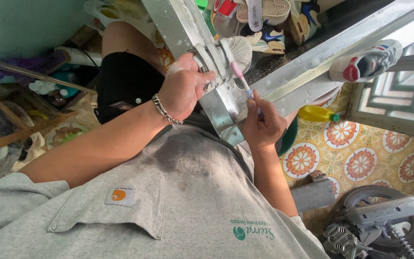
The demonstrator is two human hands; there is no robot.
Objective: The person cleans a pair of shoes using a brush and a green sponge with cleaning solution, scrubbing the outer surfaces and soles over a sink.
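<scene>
over metal tray (pixel 283 72) | left hand (pixel 184 88): one shoe (pixel 226 55) | right hand (pixel 263 125): seemingly one toothbrush (pixel 243 81)

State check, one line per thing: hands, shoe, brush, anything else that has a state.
Left hand: gripping the grey shoe.
Right hand: pinching the toothbrush handle.
Grey shoe: held over the wet metal tray, sole toward the camera.
Toothbrush: bristles against the shoe.
Metal tray: wet, beaded with drops.
White sneaker: lying on the tray's edge.
Yellow bottle: lying on its side, capped.
</scene>
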